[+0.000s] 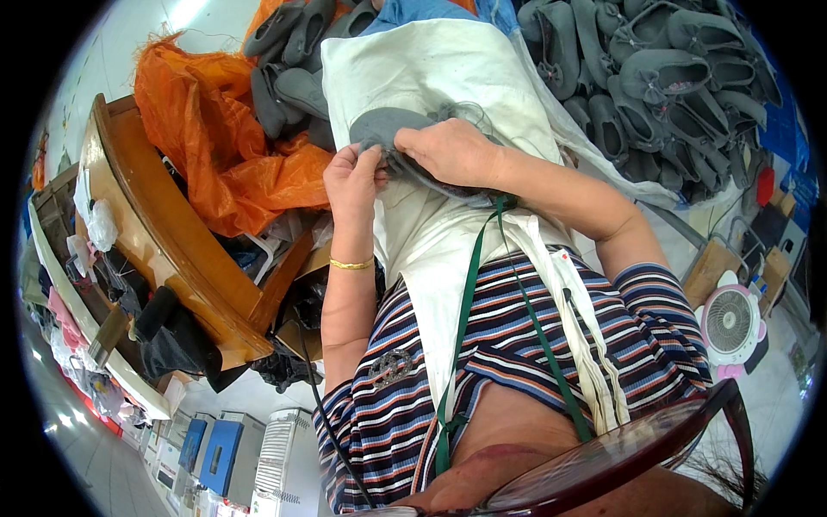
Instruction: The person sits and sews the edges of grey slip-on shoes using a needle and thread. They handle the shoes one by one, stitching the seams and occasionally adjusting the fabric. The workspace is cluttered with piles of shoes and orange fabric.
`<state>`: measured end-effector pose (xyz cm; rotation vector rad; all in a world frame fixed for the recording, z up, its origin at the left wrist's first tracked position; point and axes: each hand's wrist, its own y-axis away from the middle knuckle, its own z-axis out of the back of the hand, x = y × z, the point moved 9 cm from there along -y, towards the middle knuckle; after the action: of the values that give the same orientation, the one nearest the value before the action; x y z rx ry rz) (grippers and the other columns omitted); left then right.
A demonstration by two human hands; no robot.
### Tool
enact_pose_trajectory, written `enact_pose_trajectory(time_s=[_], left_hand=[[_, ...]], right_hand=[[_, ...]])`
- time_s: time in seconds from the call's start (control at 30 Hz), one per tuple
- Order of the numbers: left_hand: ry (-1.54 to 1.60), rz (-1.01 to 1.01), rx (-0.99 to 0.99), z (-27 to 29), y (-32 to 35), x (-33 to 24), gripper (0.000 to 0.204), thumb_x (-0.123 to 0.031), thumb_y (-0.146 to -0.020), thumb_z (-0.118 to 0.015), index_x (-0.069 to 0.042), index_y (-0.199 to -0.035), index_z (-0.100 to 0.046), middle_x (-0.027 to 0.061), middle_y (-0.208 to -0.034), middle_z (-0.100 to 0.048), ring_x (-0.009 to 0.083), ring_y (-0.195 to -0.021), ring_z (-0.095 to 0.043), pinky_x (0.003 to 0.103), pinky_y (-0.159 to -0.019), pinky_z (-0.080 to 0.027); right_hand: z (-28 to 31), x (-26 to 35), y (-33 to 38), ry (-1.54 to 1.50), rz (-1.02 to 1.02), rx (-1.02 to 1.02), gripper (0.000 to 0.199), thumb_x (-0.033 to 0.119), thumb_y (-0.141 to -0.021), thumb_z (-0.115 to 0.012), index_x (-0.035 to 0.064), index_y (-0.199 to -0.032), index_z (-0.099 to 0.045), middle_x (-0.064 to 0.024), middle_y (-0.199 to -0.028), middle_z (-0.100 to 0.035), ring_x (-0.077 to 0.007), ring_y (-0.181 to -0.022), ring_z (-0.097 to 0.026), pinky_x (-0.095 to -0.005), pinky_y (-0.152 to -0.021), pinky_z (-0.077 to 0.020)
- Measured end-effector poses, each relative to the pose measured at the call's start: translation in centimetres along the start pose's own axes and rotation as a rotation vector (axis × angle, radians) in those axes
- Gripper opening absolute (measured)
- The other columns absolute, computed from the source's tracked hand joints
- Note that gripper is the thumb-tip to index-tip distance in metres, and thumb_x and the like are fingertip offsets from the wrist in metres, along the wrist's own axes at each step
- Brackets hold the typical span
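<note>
A grey cloth shoe [372, 126] lies across my lap on a cream apron [431, 65]. My left hand [353, 175], below a gold bracelet [351, 264], pinches the shoe's edge between thumb and fingers. Close beside it, my right hand [452, 153] is closed, thumb and fingertips pressed together at the same edge of the shoe. Dark loose thread [469, 112] curls up behind the right hand. Whether a needle is between those fingertips is too small to see. Part of the shoe is covered by my right hand and wrist.
A heap of grey shoes [663, 77] lies at the far right, with more shoes [297, 86] at the far left beside an orange plastic sack [194, 112]. A curved wooden furniture piece [164, 233] stands left. A small white fan [730, 319] is at the right.
</note>
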<state>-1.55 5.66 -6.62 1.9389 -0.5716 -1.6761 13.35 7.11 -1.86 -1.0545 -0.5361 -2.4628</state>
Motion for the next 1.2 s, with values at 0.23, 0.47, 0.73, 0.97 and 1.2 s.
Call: enact_pose_trajectory(time_s=[0.23,0.47,0.73,0.97,1.2], left_hand=[[-0.037,0.013,0.003,-0.1,-0.2,-0.3,0.008,-0.011,-0.088,-0.066,-0.003,-0.088,-0.064,0.0005,-0.071,-0.063,0.0054,-0.052,-0.052,0.020,-0.048,-0.042],[-0.038,0.049,0.045,0.0,-0.5,0.0,0.009,-0.011,-0.087,-0.066,-0.003,-0.087,-0.063,0.0005,-0.070,-0.062,0.0051,-0.053,-0.051,0.020,-0.049,-0.041],[0.019,0.120,0.087,0.0,-0.6,-0.1,0.008,-0.012,-0.087,-0.064,-0.004,-0.086,-0.062,0.0009,-0.070,-0.063,0.0061,-0.054,-0.054,0.020,-0.049,-0.041],[0.072,0.118,0.093,0.2,-0.6,0.4,0.009,-0.013,-0.087,-0.065,-0.004,-0.087,-0.063,0.0016,-0.072,-0.064,0.0061,-0.055,-0.054,0.020,-0.049,-0.041],[0.032,0.048,0.052,-0.3,-0.5,0.0,0.009,-0.011,-0.088,-0.068,-0.006,-0.083,-0.062,0.0014,-0.069,-0.064,0.0068,-0.051,-0.055,0.021,-0.045,-0.042]], right_hand=[[0.2,0.0,-0.3,0.002,0.006,0.036,0.010,0.017,-0.093,-0.054,0.0098,-0.099,-0.057,-0.0179,-0.077,-0.065,-0.0395,-0.072,-0.064,-0.0479,-0.063,-0.0496],[0.3,-0.1,-0.4,-0.068,-0.037,0.033,0.010,0.017,-0.093,-0.054,0.0094,-0.100,-0.057,-0.0186,-0.079,-0.065,-0.0400,-0.075,-0.064,-0.0475,-0.064,-0.0493],[-0.6,0.0,0.0,-0.093,0.008,-0.126,0.009,0.015,-0.092,-0.053,0.0078,-0.098,-0.054,-0.0181,-0.077,-0.066,-0.0386,-0.071,-0.065,-0.0476,-0.060,-0.0496],[-0.8,-0.2,0.1,-0.198,-0.087,-0.171,0.013,0.016,-0.095,-0.053,0.0044,-0.100,-0.050,-0.0187,-0.077,-0.064,-0.0398,-0.074,-0.063,-0.0468,-0.063,-0.0492],[0.1,0.0,-2.2,-0.390,-0.083,-0.189,0.015,0.017,-0.095,-0.052,0.0028,-0.100,-0.050,-0.0222,-0.076,-0.064,-0.0432,-0.077,-0.063,-0.0515,-0.069,-0.0482]])
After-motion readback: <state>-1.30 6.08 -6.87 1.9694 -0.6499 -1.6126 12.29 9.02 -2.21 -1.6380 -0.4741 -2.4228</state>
